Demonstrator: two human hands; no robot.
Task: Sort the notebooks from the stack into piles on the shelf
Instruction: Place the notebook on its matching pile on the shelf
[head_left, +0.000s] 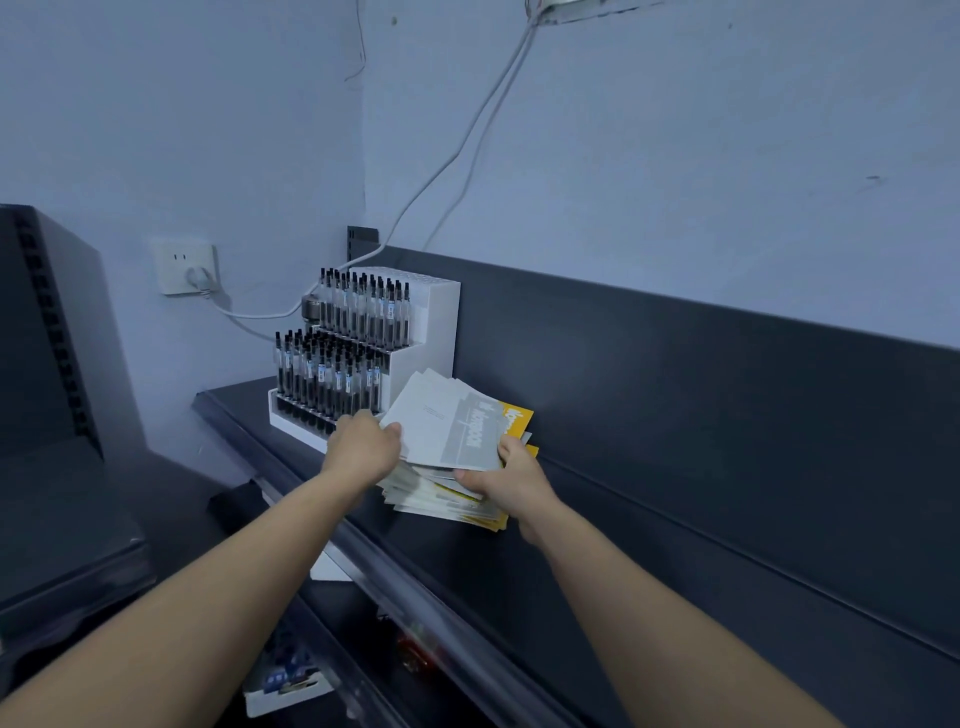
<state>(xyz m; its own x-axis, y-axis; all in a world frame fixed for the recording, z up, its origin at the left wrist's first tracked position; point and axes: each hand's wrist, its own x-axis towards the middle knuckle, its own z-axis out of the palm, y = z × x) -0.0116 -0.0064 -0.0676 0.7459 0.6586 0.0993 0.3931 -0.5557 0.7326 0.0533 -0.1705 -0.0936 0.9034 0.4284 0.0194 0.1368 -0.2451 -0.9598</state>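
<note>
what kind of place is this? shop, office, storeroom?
Likely a stationery shop, or its stockroom. A white tiered pen rack full of black pens stands on a dark shelf with a back panel, and the left hand and right hand hold a stack of notebooks beside it.

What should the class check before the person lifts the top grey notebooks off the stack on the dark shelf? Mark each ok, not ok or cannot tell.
1. Left hand grips the top grey paper notebooks' left edge: ok.
2. Right hand holds their right edge: ok.
3. Grey-and-yellow notebook stack squared up: not ok, fanned.
4. Room on the dark flat shelf right of the stack: ok.
5. White tiered pen rack apart from the stack: cannot tell.
</note>
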